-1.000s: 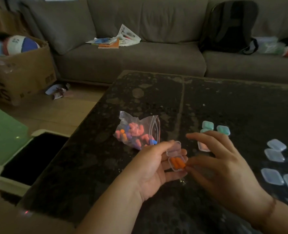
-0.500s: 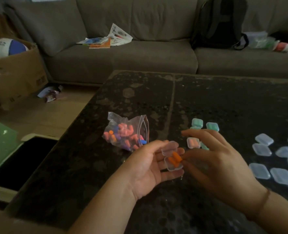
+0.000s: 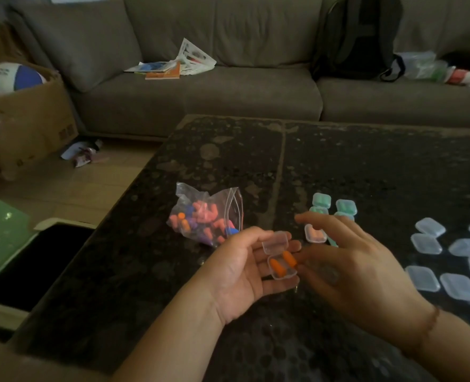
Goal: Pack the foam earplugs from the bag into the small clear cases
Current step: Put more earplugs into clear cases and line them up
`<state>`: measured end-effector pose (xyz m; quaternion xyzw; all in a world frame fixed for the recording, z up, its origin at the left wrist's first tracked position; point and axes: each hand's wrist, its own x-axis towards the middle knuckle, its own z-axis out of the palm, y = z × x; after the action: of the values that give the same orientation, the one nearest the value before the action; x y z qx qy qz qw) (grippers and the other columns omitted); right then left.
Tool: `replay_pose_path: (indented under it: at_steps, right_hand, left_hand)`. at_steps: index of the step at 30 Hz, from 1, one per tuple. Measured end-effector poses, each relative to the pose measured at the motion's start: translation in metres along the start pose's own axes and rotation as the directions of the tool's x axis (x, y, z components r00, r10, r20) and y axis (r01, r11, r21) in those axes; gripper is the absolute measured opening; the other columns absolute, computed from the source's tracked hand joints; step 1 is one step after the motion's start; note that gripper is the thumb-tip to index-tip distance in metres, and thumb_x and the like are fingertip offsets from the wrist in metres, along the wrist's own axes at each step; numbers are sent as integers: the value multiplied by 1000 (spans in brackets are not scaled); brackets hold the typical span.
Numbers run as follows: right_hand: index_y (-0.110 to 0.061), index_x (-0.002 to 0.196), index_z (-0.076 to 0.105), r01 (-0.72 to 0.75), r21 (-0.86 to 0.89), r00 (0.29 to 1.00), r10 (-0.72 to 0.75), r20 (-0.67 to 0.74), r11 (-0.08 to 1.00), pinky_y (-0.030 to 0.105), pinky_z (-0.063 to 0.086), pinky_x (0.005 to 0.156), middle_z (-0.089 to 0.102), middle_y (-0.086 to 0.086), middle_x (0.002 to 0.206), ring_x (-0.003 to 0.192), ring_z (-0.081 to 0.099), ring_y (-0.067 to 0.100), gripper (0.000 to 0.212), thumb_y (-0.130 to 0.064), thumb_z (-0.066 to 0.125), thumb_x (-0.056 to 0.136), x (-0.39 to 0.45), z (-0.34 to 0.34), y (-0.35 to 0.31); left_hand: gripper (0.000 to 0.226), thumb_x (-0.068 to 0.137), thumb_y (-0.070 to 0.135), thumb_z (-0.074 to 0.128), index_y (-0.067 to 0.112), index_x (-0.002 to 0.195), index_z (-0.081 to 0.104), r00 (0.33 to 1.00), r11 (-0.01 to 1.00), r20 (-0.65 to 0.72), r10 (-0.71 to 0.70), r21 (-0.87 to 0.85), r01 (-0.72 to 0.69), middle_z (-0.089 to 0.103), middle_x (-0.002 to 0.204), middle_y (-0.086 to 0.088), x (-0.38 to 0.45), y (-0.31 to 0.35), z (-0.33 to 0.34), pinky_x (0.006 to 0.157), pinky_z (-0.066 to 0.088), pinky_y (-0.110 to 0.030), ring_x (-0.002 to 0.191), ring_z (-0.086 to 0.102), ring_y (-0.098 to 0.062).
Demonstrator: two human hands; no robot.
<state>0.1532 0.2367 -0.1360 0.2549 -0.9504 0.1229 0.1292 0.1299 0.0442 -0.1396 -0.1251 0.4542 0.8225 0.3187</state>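
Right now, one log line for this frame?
left hand: holds open case | case: two orange earplugs inside | right hand: at case | bag: on table

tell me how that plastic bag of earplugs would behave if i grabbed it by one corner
The bag looks like thin crinkled film, so it would probably sag and fold, not stay stiff. Its zip top seems to gape open, so tilting it might spill earplugs. Foam filling suggests it is light.
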Motion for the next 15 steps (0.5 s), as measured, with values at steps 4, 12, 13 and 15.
replay_pose_path:
  at_steps: [4,12,13,15]
  right_hand:
    - [-41,97,67,12,8,999,-12,34,1000,31,55,80,48,-7,140,116,54,14,20,-46,59,80,-1,0,-1]
    - [-40,92,70,-46,90,999,47,-3,995,32,56,77,54,-13,128,111,55,10,20,-49,57,80,-2,-6,1]
    - [-40,90,70,-53,94,998,54,-9,994,32,56,77,55,-14,126,111,54,9,20,-51,56,80,-1,-5,1]
    - [-39,86,70,-63,89,998,64,-18,994,30,55,77,56,-15,122,108,53,7,23,-55,55,80,-1,-3,-2]
  left_hand:
    - [41,86,24,64,3,120,71,1000,999,-10,13,42,-13,78,108,-15,-1,-1,1,86,59,-47,85,76,-25]
    - [36,98,30,57,6,121,69,1000,1000,-21,8,28,-8,77,111,-17,-1,-2,1,82,60,-46,88,76,-27]
    - [35,99,29,57,6,121,69,1000,999,-25,11,30,-10,77,111,-17,-1,-2,1,80,60,-46,88,76,-26]
    - [32,100,26,57,6,122,69,1000,1000,-17,9,30,-8,76,112,-18,-2,-2,2,80,61,-45,90,76,-27]
